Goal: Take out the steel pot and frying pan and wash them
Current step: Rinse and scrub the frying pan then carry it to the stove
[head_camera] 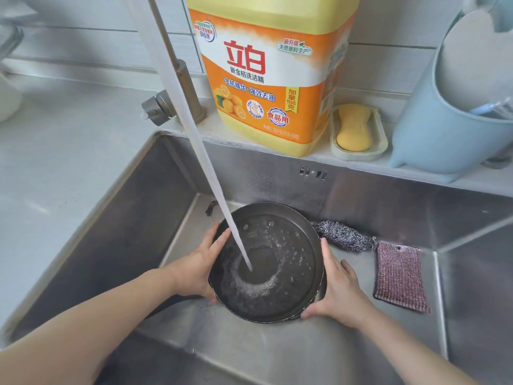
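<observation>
The dark round frying pan (268, 262) is held down in the steel sink (388, 201) – gripped at its rim by the left hand (198, 269) and right hand (337, 291), fingers curled. It's hit mid-base by tap water (194, 129) – shallow, bubbly, maybe greasy.

You're at a home kitchen sink (374, 195): steel basin under a running tap (177, 87), a big jug of dish soap (266, 73) on the ledge, a soap bar (354, 127) in its dish, tiled wall (394, 20) behind.
</observation>
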